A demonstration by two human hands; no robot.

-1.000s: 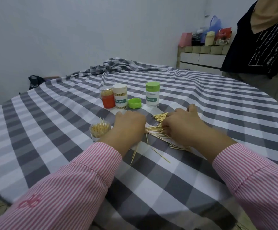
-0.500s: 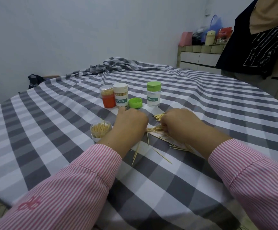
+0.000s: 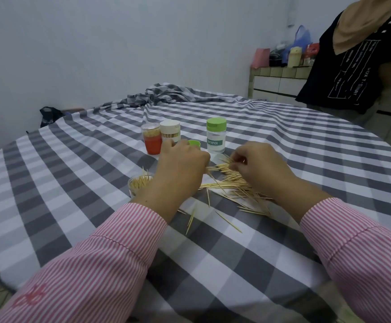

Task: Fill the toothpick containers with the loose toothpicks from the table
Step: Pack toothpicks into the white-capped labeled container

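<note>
Toothpicks being gathered into a bundle between both hands.
Since a second ago the right hand (image 3: 259, 169) has lifted off the loose toothpicks (image 3: 231, 183) and now pinches a bunch, curled fingers raised; the left hand (image 3: 180, 169), fingers curled, meets the bundle's other end. Open container (image 3: 138, 184) waits at nine o'clock of the pile, part-filled, so a transfer looks close.

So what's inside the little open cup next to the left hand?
The open cup is packed with toothpicks standing upright, a few poking above the rim. The left hand covers its right side, so how deep they go cannot be seen.
</note>
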